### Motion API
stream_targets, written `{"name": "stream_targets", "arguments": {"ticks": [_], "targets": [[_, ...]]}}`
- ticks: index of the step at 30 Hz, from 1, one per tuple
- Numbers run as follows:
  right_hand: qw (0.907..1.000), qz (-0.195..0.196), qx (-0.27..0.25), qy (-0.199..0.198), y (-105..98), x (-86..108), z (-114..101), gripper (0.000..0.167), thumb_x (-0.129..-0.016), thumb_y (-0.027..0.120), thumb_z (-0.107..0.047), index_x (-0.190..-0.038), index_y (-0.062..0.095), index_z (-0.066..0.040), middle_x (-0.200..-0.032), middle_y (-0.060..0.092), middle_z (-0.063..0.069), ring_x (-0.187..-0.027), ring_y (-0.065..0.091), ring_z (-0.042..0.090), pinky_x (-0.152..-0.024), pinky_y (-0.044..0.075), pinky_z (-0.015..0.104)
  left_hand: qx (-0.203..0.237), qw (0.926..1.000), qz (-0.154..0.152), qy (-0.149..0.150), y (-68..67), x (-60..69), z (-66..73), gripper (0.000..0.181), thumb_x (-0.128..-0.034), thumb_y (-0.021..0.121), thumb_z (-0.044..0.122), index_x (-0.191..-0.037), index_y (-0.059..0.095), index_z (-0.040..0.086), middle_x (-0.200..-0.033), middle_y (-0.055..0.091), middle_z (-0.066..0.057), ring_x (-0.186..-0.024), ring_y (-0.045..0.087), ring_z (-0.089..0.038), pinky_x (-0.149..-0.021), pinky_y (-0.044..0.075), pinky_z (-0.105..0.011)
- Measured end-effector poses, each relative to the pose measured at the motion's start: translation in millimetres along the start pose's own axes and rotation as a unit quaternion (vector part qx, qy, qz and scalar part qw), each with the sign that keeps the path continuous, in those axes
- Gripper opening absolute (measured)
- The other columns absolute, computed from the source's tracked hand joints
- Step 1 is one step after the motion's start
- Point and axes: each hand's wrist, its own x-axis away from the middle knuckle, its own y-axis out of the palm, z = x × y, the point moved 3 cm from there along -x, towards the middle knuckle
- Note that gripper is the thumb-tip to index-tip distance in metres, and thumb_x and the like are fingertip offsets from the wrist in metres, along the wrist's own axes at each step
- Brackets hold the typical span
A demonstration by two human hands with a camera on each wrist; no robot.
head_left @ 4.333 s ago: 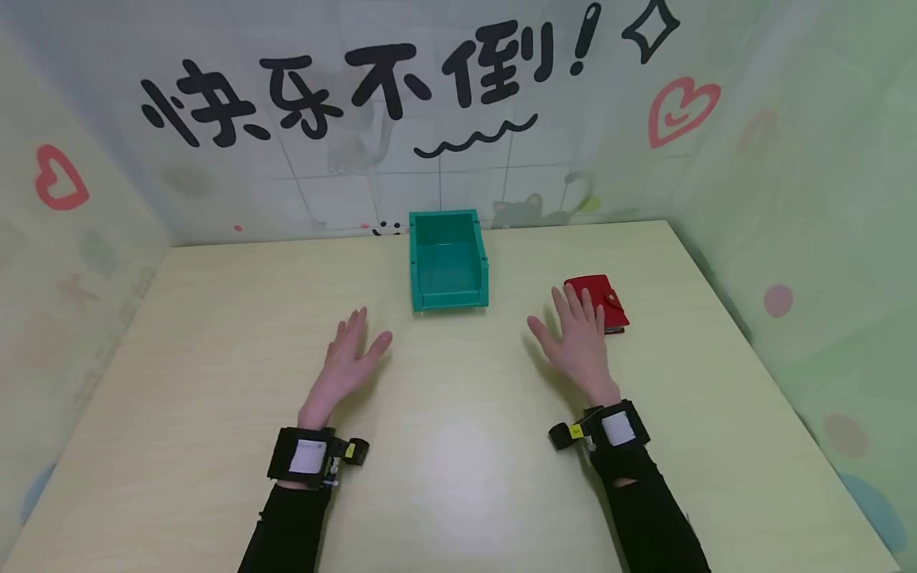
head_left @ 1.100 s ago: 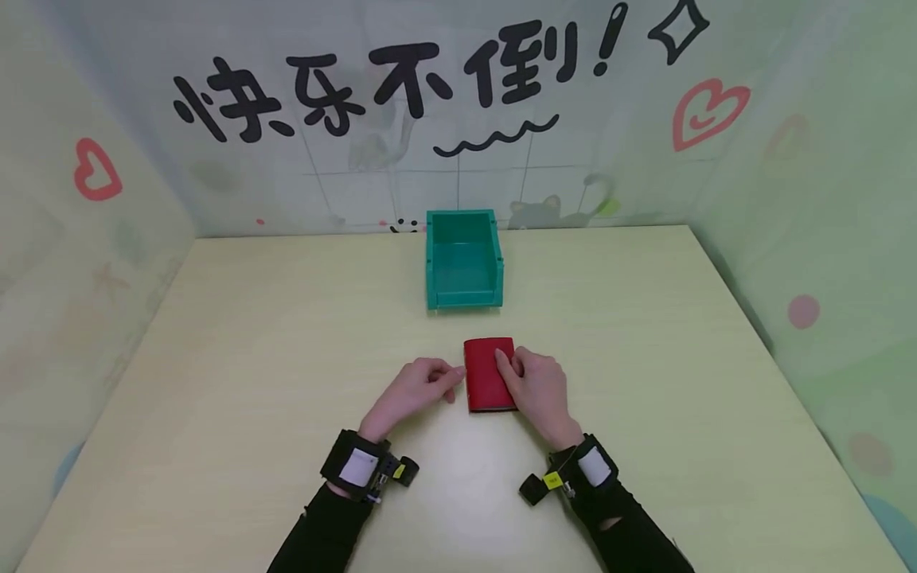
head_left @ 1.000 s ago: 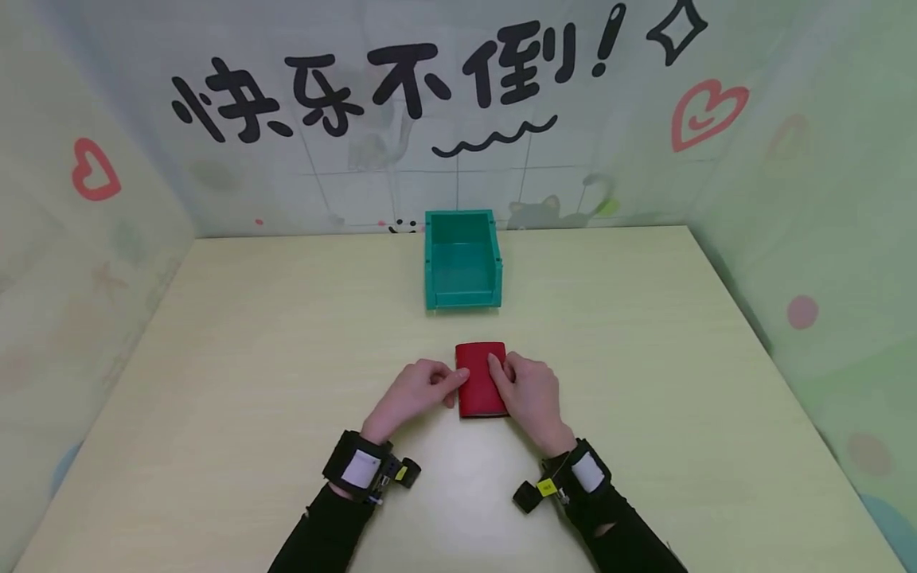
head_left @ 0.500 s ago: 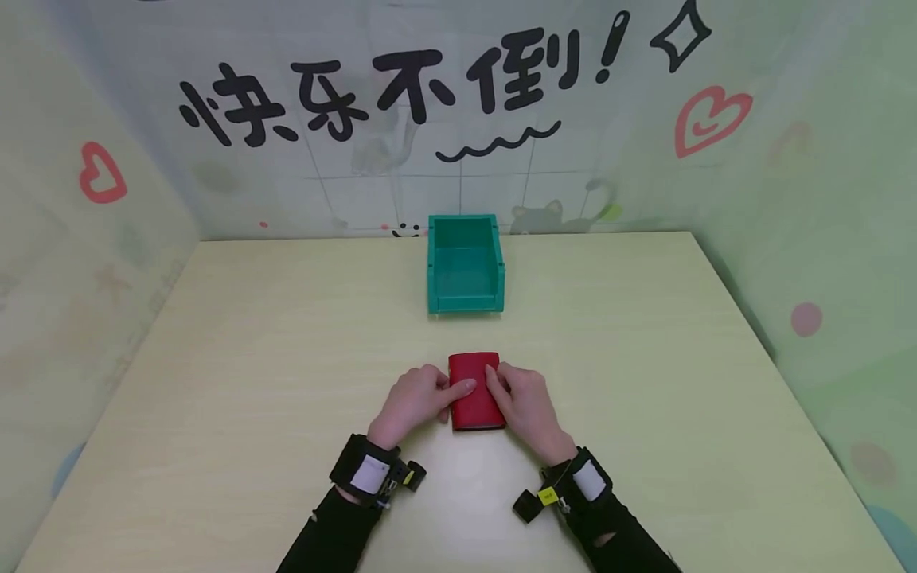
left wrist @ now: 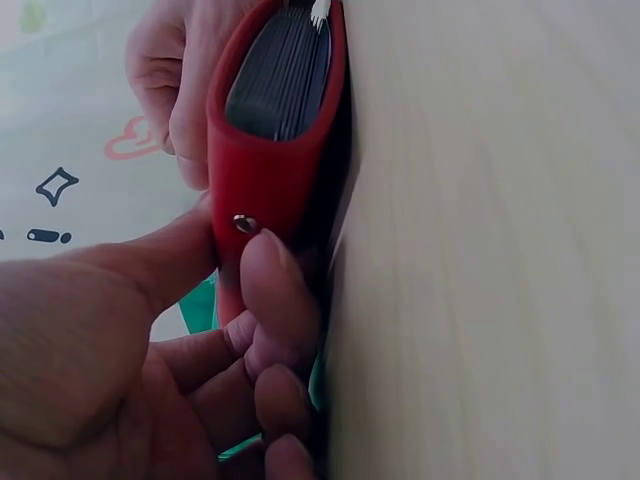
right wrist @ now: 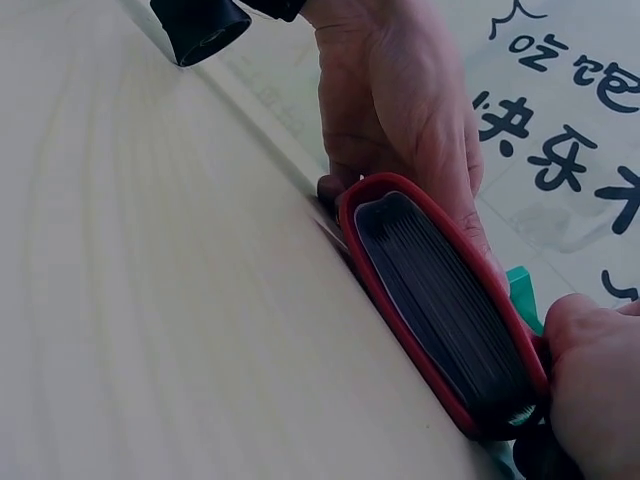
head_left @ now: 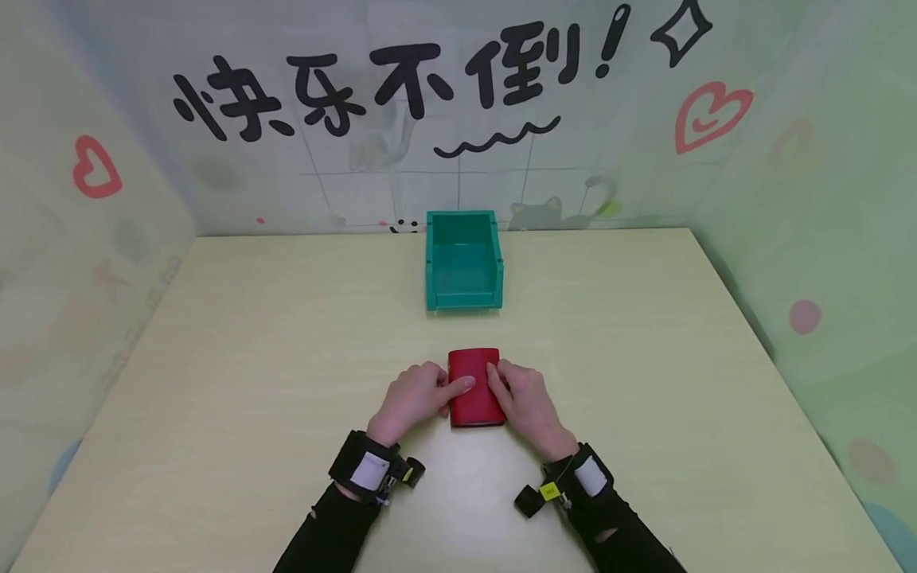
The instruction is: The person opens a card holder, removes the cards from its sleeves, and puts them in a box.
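Note:
A red card holder (head_left: 475,398) is on or just above the table, in front of the green bin. Dark sleeves fill its inside, as the left wrist view shows at the card holder's (left wrist: 262,170) open end, with a small metal stud on its red side. My left hand (head_left: 417,396) grips the left edge, thumb on the cover and fingertips around the side. From the right, my right hand (head_left: 528,404) pinches the opposite edge with its thumb on top; its other fingers are partly hidden. The right wrist view shows the stack of sleeves inside the card holder (right wrist: 440,300) edge-on.
A green open-front bin (head_left: 464,301) stands at the back middle of the pale wooden table (head_left: 286,318), near the printed back wall. Printed panels rise on the left and right. A black strap with a small camera is on each wrist.
The right hand has brought the card holder from the table's right side to the middle. The left hand came in and took hold of its left edge. Over the last half second hardly anything moved.

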Motion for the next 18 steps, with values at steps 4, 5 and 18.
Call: {"name": "stream_targets", "arguments": {"ticks": [4, 5, 18], "targets": [[0.9999, 0.001, -0.011, -0.004, -0.7, 2.3, -0.7, 0.025, -0.096, 0.066, -0.008, -0.074, 0.053, -0.009, -0.057, 0.049, -0.001, -0.052, 0.043, 0.003, -0.048, 0.037, 0.015, -0.002, 1.0, -0.002, -0.002, 0.4, 1.0, 0.5, 0.04, -0.0944, 0.067, 0.043, -0.072, 0.065, 0.01, -0.057, 0.06, -0.002, -0.053, 0.054, -0.016, -0.051, 0.031, -0.024], [0.9999, 0.001, -0.013, -0.006, -0.8, 2.8, -0.8, 0.025, -0.096, 0.066, -0.008, -0.074, 0.053, -0.009, -0.057, 0.049, -0.001, -0.052, 0.043, 0.002, -0.048, 0.037, 0.014, -0.004, 1.0, -0.004, -0.002, 0.3, 1.4, 0.8, 0.04, -0.0944, 0.067, 0.043, -0.071, 0.065, 0.01, -0.057, 0.06, -0.002, -0.053, 0.053, -0.016, -0.05, 0.031, -0.024], [0.9984, 0.013, -0.05, -0.024, -2.2, 2.5, 3.5, 0.031, -0.097, 0.062, -0.004, -0.069, 0.048, -0.009, -0.056, 0.041, -0.004, -0.051, 0.041, 0.003, -0.047, 0.03, 0.014, -0.023, 0.9997, -0.009, 0.001, -0.7, -1.3, 3.3, 0.045, -0.0934, 0.068, 0.042, -0.063, 0.056, 0.011, -0.053, 0.048, -0.001, -0.05, 0.043, -0.013, -0.048, 0.028, -0.023]]}}
